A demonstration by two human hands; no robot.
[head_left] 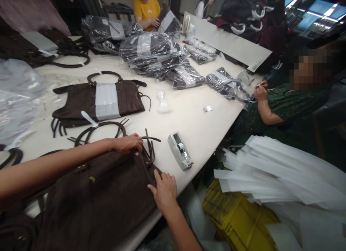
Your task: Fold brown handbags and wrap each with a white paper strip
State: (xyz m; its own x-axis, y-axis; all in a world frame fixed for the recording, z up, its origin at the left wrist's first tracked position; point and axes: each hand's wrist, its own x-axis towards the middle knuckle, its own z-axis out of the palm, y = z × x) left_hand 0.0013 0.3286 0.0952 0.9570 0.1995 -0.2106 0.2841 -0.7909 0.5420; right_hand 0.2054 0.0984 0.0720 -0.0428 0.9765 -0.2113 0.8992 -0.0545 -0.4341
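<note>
A dark brown handbag (108, 193) lies flat on the near side of the table, its handles pointing away from me. My left hand (128, 143) reaches across it, fingers curled at the upper right corner by the thin straps (150, 150). What exactly lies beneath those fingertips is partly hidden. On the bag's right edge rests my right hand (164, 189), its thumb apart and its fingers fairly straight. A grey tape dispenser (180, 152) stands just beyond my hands. Further back lies another brown handbag (119, 96) with a white wrap (106, 101) around its middle.
Plastic-wrapped bags (151, 53) are heaped across the table (189, 116). Clear plastic (18, 96) lies at left. White sheets (270, 168) and a yellow crate (235, 211) stand off the right edge. A co-worker in green (292, 103) sits at right; another in yellow (147, 9) is behind.
</note>
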